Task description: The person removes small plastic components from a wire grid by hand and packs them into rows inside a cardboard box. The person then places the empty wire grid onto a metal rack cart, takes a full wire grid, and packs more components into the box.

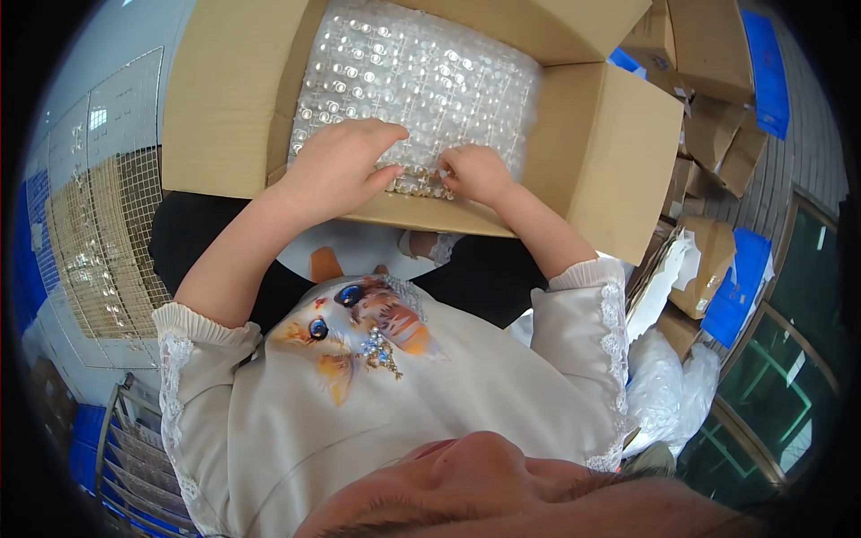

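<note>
Clear bubbled plastic with rows of small shiny round pieces lies inside an open cardboard box. My left hand is over the near left part of this layer, thumb and forefinger apart, with nothing visible between them. To its right, my right hand has its fingers curled and pinched together at the near edge of the layer. What those fingertips hold, if anything, is too small to make out. The box flaps are folded outward, and the near one passes beneath my wrists.
A wire grid panel leans at the left, above a metal rack. Several cardboard boxes are stacked at the right with blue packets. A clear plastic bag lies near my right elbow, by a glazed door.
</note>
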`<state>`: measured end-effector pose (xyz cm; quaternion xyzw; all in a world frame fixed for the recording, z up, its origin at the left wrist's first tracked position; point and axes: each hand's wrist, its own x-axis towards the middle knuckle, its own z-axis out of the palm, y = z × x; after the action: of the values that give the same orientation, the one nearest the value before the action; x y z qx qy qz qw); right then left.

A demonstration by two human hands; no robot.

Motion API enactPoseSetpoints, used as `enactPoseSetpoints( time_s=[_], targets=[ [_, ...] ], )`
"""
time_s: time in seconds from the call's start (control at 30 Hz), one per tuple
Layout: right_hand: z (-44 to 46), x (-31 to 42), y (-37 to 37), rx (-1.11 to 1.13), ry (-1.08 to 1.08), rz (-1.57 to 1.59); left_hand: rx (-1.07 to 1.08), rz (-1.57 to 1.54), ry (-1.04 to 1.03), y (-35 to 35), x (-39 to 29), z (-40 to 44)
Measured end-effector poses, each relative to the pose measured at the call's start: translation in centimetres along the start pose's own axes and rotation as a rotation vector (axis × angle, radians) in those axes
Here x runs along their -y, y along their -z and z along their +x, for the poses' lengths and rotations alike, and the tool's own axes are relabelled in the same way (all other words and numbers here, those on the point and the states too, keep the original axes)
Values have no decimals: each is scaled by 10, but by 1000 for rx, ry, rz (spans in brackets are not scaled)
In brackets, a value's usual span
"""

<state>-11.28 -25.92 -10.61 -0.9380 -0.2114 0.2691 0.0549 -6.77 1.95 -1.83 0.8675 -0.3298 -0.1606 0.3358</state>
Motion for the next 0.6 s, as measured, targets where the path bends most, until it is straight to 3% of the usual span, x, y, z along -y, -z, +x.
enactPoseSetpoints(
  time_s=[0.6],
  targets=[
    [-2, 5, 5, 23, -24, 150, 17, 38, -9, -2, 1, 1]
  ],
)
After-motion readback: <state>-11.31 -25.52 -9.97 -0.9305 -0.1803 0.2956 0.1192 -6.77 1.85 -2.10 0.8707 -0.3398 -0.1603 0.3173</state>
